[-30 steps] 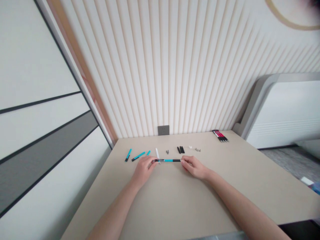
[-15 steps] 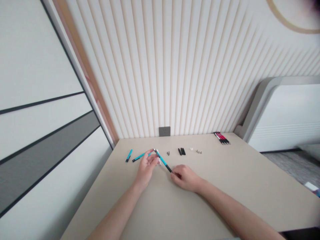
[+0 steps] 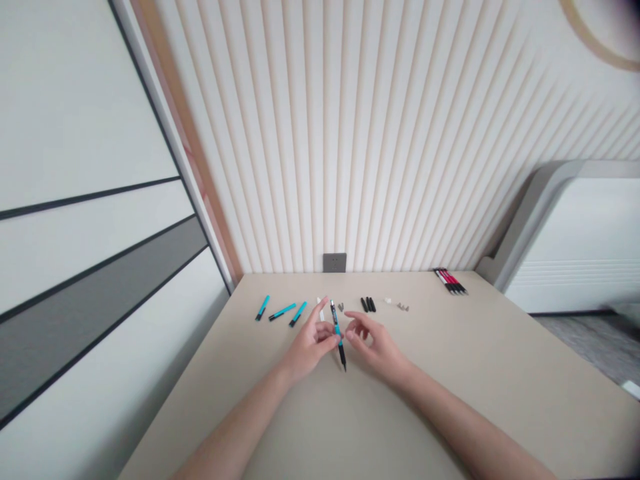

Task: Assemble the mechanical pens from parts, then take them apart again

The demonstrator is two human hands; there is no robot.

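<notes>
A blue and black pen (image 3: 342,351) is pinched between the thumb and fingers of my left hand (image 3: 309,347). It stands nearly upright, its pointed black end down and its clip end up. My right hand (image 3: 376,345) is just right of the pen, index finger stretched out and thumb apart, with nothing visible in it. Left of my left hand lie three blue and black pen barrels (image 3: 283,311). Behind the pen are small grey pieces (image 3: 341,307) and a thin white piece (image 3: 321,309), partly hidden by my left fingers.
Three black grip sleeves (image 3: 369,305) lie behind my right hand. Right of them are small white pieces (image 3: 387,301) and grey tips (image 3: 403,307). Several red, white and black pens (image 3: 451,281) lie at the table's back right. A socket (image 3: 335,263) sits on the ribbed wall.
The pen has swung from slanted to nearly upright, its black end now free of my right hand. My right fingers have opened. The view has shifted slightly.
</notes>
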